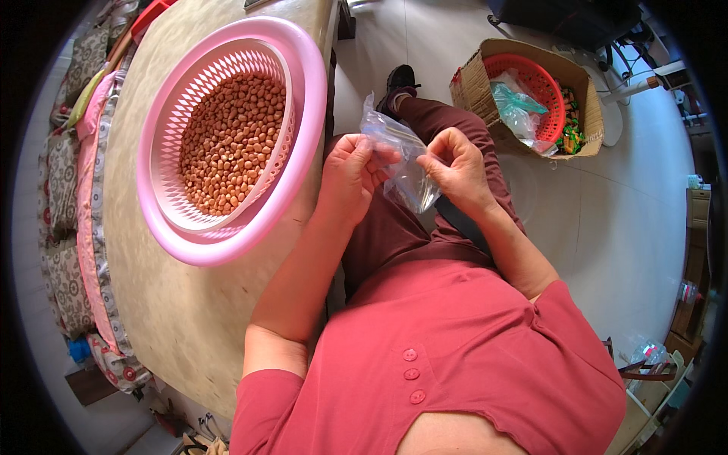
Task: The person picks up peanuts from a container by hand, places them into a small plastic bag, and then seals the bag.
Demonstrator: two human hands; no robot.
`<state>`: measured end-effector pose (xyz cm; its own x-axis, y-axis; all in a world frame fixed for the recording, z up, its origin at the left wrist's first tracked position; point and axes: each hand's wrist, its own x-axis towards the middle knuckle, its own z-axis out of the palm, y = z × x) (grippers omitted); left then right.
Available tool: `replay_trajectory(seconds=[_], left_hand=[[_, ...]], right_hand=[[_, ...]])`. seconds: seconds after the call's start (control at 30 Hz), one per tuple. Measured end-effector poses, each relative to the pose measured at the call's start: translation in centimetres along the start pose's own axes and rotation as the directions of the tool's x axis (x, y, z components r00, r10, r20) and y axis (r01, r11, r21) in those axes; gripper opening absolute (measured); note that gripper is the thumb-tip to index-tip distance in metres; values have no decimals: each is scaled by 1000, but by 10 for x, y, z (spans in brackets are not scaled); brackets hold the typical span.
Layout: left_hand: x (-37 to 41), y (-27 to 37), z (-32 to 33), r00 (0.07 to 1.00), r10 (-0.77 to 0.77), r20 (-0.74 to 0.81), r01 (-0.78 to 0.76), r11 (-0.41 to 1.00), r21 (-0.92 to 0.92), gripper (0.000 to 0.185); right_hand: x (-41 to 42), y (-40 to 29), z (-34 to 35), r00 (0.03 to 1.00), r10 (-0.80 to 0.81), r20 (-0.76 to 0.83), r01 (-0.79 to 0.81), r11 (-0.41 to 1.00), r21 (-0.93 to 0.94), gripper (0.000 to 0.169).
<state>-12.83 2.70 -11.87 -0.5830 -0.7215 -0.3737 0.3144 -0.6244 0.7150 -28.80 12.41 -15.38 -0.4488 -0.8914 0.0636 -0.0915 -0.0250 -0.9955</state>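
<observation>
A clear plastic zip bag (412, 185) hangs between my two hands, above my lap. My left hand (355, 165) pinches its upper left edge between thumb and fingers. On the opposite edge, my right hand (455, 168) grips the bag with thumb and forefinger. No contents are visible in the bag. To the left of my hands, shelled red-skinned peanuts (233, 145) lie in a white-pink plastic mesh basket (170, 165), which sits inside a pink plastic basin (310, 74) on the table.
The stone-look tabletop (187, 318) runs along my left side. On the floor at the upper right stands an open cardboard box (475, 91) holding a red plastic basket (554, 122), plastic bags and small wrapped items. A patterned cushioned seat (65, 273) lies beyond the table.
</observation>
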Motion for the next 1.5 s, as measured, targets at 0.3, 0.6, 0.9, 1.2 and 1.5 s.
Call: replay_trajectory(seconds=[0.3, 0.6, 0.9, 1.2, 1.5], left_hand=[[-4, 2, 0, 940, 304, 154, -337, 759, 558, 46], [0, -11, -9, 694, 529, 488, -654, 183, 734, 29], [-6, 2, -11, 887, -159, 434, 24, 954, 300, 34], [-4, 8, -19, 759, -367, 538, 229, 924, 307, 45], [-2, 5, -22, 789, -257, 558, 326, 945, -25, 44]], right_hand=[[7, 1, -13, 932, 315, 177, -335, 572, 749, 11], [0, -9, 2, 992, 94, 81, -122, 856, 503, 12], [7, -8, -13, 908, 293, 300, -403, 806, 432, 22], [19, 5, -26, 764, 112, 635, -624, 375, 686, 27], [11, 2, -18, 801, 245, 546, -593, 458, 662, 25]])
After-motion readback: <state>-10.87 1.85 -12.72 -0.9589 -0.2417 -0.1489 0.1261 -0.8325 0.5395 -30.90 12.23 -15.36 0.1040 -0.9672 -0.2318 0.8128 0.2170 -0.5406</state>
